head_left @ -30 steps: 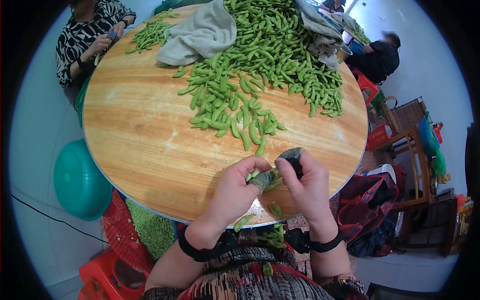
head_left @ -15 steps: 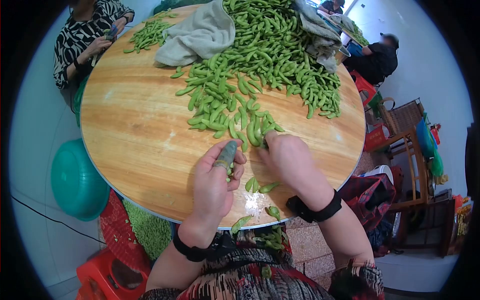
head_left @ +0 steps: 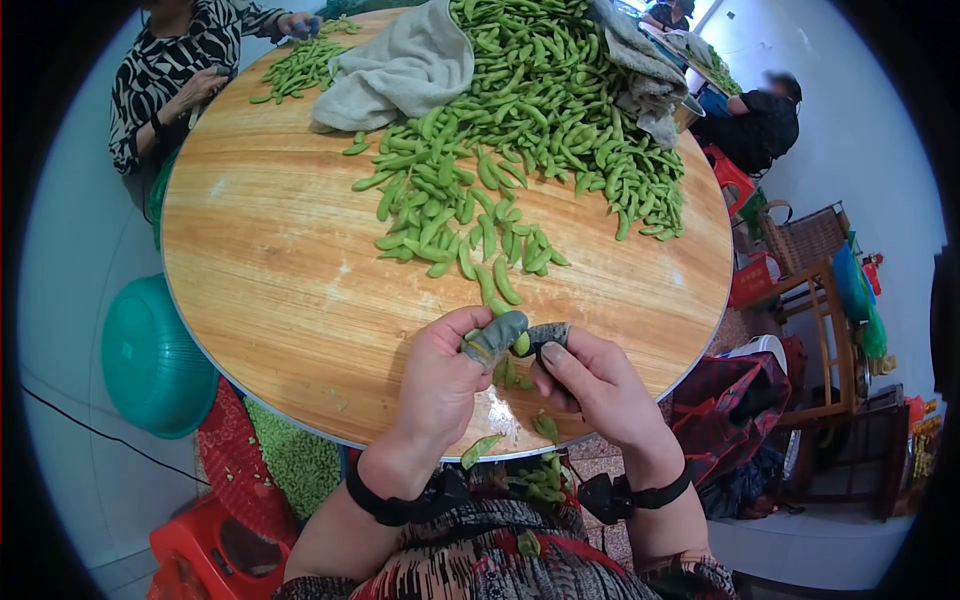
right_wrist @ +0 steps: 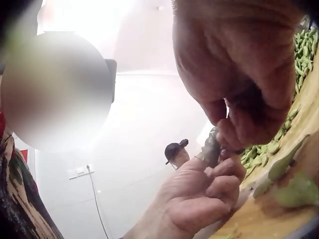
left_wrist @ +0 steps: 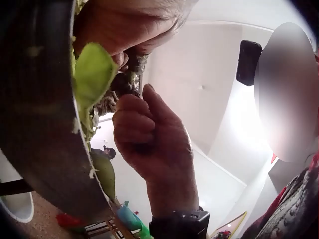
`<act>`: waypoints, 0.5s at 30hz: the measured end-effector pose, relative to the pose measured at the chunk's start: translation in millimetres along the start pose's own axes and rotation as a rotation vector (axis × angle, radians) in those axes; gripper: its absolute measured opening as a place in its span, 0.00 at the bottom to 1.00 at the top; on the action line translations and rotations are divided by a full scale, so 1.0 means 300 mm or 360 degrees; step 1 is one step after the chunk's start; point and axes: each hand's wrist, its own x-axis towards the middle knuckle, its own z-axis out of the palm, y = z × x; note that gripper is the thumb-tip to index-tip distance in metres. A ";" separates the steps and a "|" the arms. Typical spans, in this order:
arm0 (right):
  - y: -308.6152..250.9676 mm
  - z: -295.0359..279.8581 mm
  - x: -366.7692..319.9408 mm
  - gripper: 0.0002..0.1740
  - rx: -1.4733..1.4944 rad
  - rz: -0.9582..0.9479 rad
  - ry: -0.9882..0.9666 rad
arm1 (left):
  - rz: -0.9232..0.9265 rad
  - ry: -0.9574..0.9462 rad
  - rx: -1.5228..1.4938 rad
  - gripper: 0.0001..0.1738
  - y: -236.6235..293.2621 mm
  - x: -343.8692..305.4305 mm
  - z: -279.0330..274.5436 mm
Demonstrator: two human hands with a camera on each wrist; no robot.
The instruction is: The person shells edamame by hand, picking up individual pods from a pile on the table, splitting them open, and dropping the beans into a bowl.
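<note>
In the head view a green pod (head_left: 521,343) is pinched between both hands over the near part of the round wooden table (head_left: 270,300). The left hand (head_left: 440,385), its thumb in a grey-green cover, holds the pod's left side. From the right, the right hand (head_left: 605,390) grips it with thumb and a dark-covered finger. Loose pods (head_left: 430,215) lie just beyond the hands, in front of a large pod heap (head_left: 540,90). An opened pod (head_left: 482,451) rests at the near edge. Both wrist views show the hands meeting, the pod mostly hidden by fingers.
A grey cloth (head_left: 400,70) lies beside the heap, with another cloth (head_left: 645,75) on its right. At left stand a green basin (head_left: 160,355) and a red stool (head_left: 215,545). Shelled beans (head_left: 300,460) sit below the table edge. Another person (head_left: 175,75) sits at far left.
The right hand went out to the loose pods, then came back to the left hand with a pod. The left hand's fingers have turned toward it. The far-left person's arm has reached across the table.
</note>
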 end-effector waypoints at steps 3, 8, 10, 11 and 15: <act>0.005 -0.012 -0.006 0.13 0.0304 0.0139 -0.0189 | 0.0026 -0.0005 0.0056 0.07 0.004 -0.003 0.008; 0.049 -0.016 0.006 0.10 0.0512 0.0103 -0.0257 | 0.0015 -0.0187 0.0115 0.06 -0.001 -0.007 -0.004; 0.038 -0.017 -0.009 0.10 0.0791 0.0254 -0.0307 | -0.0061 -0.0339 -0.0010 0.07 0.011 -0.006 -0.015; 0.032 -0.018 -0.017 0.09 0.1069 0.0405 -0.0354 | -0.0136 -0.0491 -0.0136 0.07 0.017 -0.007 -0.018; 0.034 -0.023 -0.028 0.09 0.1218 0.0505 -0.0365 | -0.0266 -0.0513 -0.0254 0.07 0.022 -0.018 0.003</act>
